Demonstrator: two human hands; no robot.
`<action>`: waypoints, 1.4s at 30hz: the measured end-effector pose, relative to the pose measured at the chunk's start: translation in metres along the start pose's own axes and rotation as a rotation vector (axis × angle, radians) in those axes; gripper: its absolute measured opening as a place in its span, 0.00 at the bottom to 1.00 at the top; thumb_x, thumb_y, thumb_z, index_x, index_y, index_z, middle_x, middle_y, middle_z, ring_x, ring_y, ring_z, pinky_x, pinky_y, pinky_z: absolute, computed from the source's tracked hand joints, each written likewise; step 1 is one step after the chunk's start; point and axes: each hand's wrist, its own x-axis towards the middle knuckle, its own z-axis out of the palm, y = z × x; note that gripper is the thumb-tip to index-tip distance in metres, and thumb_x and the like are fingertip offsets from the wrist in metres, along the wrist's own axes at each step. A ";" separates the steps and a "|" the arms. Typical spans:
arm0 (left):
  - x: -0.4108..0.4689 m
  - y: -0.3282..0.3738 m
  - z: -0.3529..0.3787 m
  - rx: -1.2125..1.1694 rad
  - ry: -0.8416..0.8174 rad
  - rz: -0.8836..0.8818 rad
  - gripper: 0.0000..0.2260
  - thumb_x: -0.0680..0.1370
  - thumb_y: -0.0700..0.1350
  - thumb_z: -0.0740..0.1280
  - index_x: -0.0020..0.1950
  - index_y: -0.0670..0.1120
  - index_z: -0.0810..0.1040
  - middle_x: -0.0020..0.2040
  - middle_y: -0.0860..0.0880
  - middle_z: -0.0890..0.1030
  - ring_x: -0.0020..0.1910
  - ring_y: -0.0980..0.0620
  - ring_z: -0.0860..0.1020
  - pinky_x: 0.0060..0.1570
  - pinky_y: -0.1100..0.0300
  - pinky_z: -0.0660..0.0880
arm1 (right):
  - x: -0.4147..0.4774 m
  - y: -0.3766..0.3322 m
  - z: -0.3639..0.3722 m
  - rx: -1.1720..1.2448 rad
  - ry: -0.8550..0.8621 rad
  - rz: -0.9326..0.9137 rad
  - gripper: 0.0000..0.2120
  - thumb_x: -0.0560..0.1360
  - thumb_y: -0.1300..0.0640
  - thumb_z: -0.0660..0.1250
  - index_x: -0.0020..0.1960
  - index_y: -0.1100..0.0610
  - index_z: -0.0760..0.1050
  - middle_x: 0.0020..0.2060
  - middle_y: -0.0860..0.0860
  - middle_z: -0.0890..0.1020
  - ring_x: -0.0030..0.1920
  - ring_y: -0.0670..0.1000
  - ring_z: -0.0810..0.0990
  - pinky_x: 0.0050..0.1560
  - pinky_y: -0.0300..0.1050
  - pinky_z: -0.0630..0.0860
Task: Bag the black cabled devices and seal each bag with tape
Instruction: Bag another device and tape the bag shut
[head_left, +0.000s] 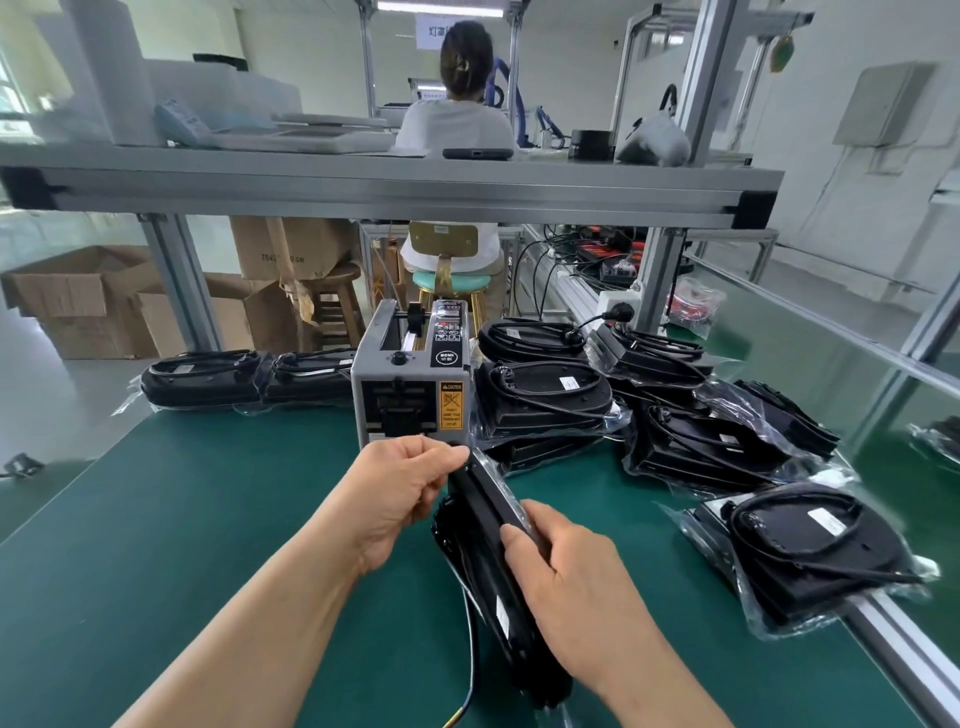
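Gripping bagged device (488, 540) on edge, both hands, green mat (208, 519) open leftward

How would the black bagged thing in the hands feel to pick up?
Probably stiff: the bagged device is straight between the left hand and right hand. Its glossy bag looks slippery, and the dangling cable would likely flop.

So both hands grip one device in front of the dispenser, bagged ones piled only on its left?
Not only left: the head view shows bagged ones on both sides of the dispenser, the bigger pile on its right. Left hand and right hand grip one device in front of it.
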 end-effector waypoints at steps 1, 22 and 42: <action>0.000 -0.001 0.001 -0.004 0.006 0.003 0.08 0.76 0.42 0.73 0.37 0.45 0.78 0.28 0.52 0.72 0.25 0.57 0.66 0.31 0.64 0.65 | -0.001 0.000 0.001 -0.013 0.004 -0.003 0.12 0.81 0.44 0.59 0.54 0.49 0.76 0.38 0.48 0.84 0.39 0.48 0.82 0.47 0.49 0.79; 0.013 -0.016 0.006 0.114 0.147 0.116 0.08 0.73 0.44 0.76 0.37 0.41 0.82 0.24 0.55 0.74 0.20 0.62 0.68 0.31 0.62 0.65 | -0.003 -0.003 0.004 -0.088 0.011 -0.047 0.10 0.81 0.44 0.58 0.52 0.47 0.75 0.37 0.47 0.83 0.39 0.49 0.81 0.45 0.48 0.78; 0.015 -0.018 0.018 -0.037 0.203 -0.054 0.09 0.73 0.49 0.74 0.44 0.43 0.82 0.36 0.46 0.84 0.32 0.51 0.80 0.30 0.61 0.76 | -0.001 -0.001 0.004 -0.076 -0.009 -0.063 0.10 0.81 0.44 0.58 0.53 0.47 0.74 0.35 0.49 0.82 0.37 0.51 0.81 0.44 0.50 0.79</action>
